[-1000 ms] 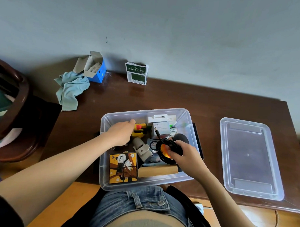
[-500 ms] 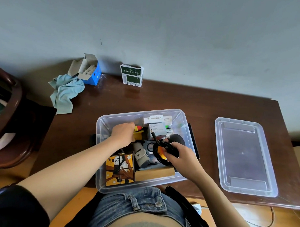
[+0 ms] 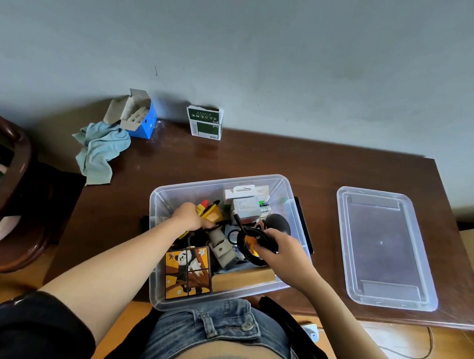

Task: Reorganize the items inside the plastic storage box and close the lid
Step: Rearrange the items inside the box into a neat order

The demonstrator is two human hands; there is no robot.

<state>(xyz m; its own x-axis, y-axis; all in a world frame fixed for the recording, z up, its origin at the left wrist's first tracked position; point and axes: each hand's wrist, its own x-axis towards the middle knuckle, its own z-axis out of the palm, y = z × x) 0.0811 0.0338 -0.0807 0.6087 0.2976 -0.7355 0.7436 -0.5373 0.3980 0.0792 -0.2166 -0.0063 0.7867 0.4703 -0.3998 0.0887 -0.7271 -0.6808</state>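
Observation:
A clear plastic storage box (image 3: 159,203) stands open at the table's front edge, full of small items. My left hand (image 3: 187,216) reaches into its left half and grips a yellow toy (image 3: 213,212) with a red tip. My right hand (image 3: 279,248) holds a coiled black cable (image 3: 244,245) over the box's middle. A panda puzzle cube (image 3: 187,273), a grey plug-like part (image 3: 222,248), a wooden block (image 3: 243,279), white cartons (image 3: 245,203) and a black round object (image 3: 278,222) lie inside. The clear lid (image 3: 384,249) lies flat on the table to the right.
At the back of the dark wooden table (image 3: 258,158) stand an open blue carton (image 3: 138,116), a light blue cloth (image 3: 100,150) and a green-and-white box (image 3: 205,122). A dark wooden chair (image 3: 17,198) sits at the left. A wall closes off the back.
My left hand has drawn back from the box's far left wall onto the yellow toy. The right hand keeps the coiled cable with little movement. The camera view has shifted slightly.

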